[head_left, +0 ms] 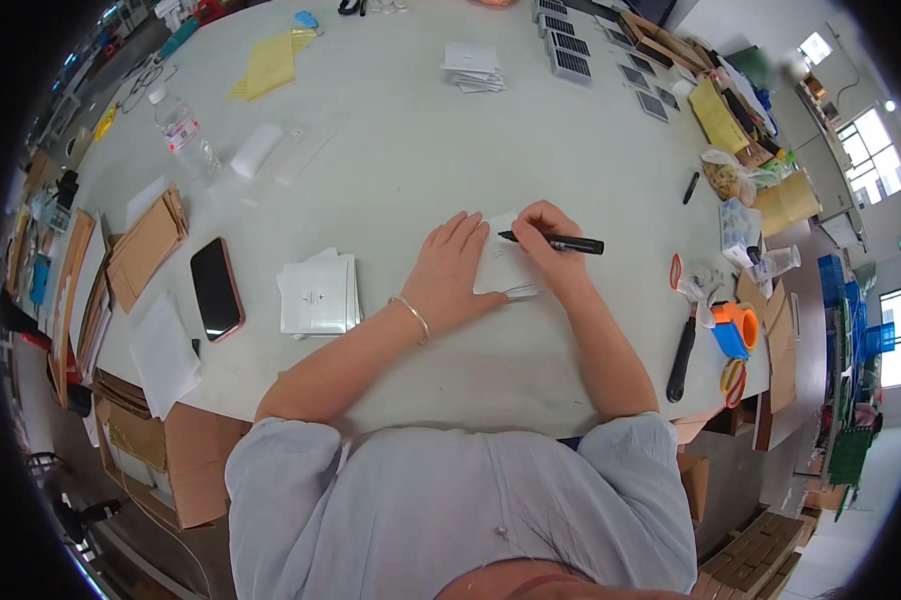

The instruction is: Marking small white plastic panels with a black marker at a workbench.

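Observation:
My right hand (556, 262) grips a black marker (578, 244), its tip pointing left at a small stack of white cards (500, 266). Flat on the left part of these cards lies my left hand (444, 268), fingers stretched out and the thumb apart along the near edge. The hands partly cover the stack, and any fresh mark at the tip is too small to make out. Left of my left forearm sits another stack of white cards (317, 296), slightly fanned. A third white stack (472, 66) stands at the far middle of the table.
To the left are a smartphone (216, 289), cardboard pieces (148, 246) and a plastic bottle (185, 134). A black-handled tool (681, 361), an orange tape roll (735, 326) and scissors (733, 381) lie right. Small panelled units (567, 55) stand far right, near another black pen (691, 188).

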A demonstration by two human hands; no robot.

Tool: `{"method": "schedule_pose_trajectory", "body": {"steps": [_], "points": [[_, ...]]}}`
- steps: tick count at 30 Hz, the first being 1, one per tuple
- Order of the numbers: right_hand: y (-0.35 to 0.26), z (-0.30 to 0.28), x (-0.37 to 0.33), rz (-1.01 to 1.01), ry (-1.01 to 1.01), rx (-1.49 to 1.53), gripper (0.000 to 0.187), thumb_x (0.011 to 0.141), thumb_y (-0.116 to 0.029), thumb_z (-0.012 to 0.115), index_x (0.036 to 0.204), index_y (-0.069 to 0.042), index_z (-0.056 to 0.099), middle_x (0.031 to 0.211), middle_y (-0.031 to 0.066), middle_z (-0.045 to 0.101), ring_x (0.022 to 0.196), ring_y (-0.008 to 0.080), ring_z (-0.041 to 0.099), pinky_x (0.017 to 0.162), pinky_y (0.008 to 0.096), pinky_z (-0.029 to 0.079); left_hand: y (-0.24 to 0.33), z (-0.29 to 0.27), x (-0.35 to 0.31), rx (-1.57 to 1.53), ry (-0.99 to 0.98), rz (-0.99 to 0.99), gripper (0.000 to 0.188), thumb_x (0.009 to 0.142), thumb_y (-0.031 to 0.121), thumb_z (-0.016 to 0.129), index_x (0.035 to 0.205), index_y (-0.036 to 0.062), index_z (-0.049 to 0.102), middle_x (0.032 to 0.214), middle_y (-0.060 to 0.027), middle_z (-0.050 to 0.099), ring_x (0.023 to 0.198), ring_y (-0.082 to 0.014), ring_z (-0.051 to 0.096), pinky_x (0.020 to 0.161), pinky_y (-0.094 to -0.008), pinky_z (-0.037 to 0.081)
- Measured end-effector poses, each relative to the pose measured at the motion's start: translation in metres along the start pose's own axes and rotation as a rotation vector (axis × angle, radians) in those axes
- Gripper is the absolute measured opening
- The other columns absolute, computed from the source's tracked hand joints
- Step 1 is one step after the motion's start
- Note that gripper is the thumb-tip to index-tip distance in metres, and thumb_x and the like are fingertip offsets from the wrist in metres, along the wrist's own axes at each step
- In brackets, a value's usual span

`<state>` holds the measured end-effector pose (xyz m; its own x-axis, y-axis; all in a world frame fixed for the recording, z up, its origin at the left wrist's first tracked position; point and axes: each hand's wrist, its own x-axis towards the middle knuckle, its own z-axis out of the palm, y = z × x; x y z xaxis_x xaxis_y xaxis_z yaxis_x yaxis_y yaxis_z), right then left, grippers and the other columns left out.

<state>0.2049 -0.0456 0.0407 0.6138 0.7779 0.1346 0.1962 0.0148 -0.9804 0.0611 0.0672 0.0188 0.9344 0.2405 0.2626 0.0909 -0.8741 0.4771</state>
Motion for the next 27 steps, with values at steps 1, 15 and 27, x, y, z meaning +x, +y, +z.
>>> {"method": "schedule_pose_trajectory", "body": {"steps": [1, 15, 27], "points": [[-0.002, 0.006, 0.001, -0.017, 0.061, -0.007, 0.017, 0.083, -0.012, 0.065, 0.073, -0.003, 0.054, 0.067, -0.0027, 0.054, 0.064, 0.0041, 0.047, 0.058, 0.0213, 0.039, -0.001, 0.001, -0.001, -0.018, 0.011, 0.022, 0.086, 0.067, 0.041, 0.075, 0.131, -0.0050, 0.039, 0.140, -0.0198, 0.036, 0.134, -0.0348, 0.028, 0.110, -0.0440, 0.025], [0.015, 0.020, 0.006, -0.174, 0.118, -0.342, 0.020, 0.083, -0.013, 0.066, 0.070, -0.003, 0.054, 0.058, 0.0023, 0.053, 0.053, 0.0083, 0.045, 0.049, 0.0253, 0.039, -0.008, -0.007, 0.003, -0.117, -0.028, 0.035, 0.081, 0.070, 0.039, 0.071, 0.131, -0.0033, 0.039, 0.139, -0.0191, 0.036, 0.134, -0.0324, 0.028, 0.110, -0.0442, 0.022], [0.018, 0.020, 0.006, -0.215, 0.126, -0.379, 0.021, 0.081, -0.012, 0.066, 0.068, -0.003, 0.052, 0.056, 0.0032, 0.052, 0.051, 0.0082, 0.044, 0.047, 0.0256, 0.038, -0.007, -0.006, 0.003, -0.112, -0.042, 0.027, 0.081, 0.071, 0.039, 0.070, 0.132, -0.0024, 0.038, 0.140, -0.0176, 0.035, 0.134, -0.0311, 0.027, 0.111, -0.0455, 0.022]]}}
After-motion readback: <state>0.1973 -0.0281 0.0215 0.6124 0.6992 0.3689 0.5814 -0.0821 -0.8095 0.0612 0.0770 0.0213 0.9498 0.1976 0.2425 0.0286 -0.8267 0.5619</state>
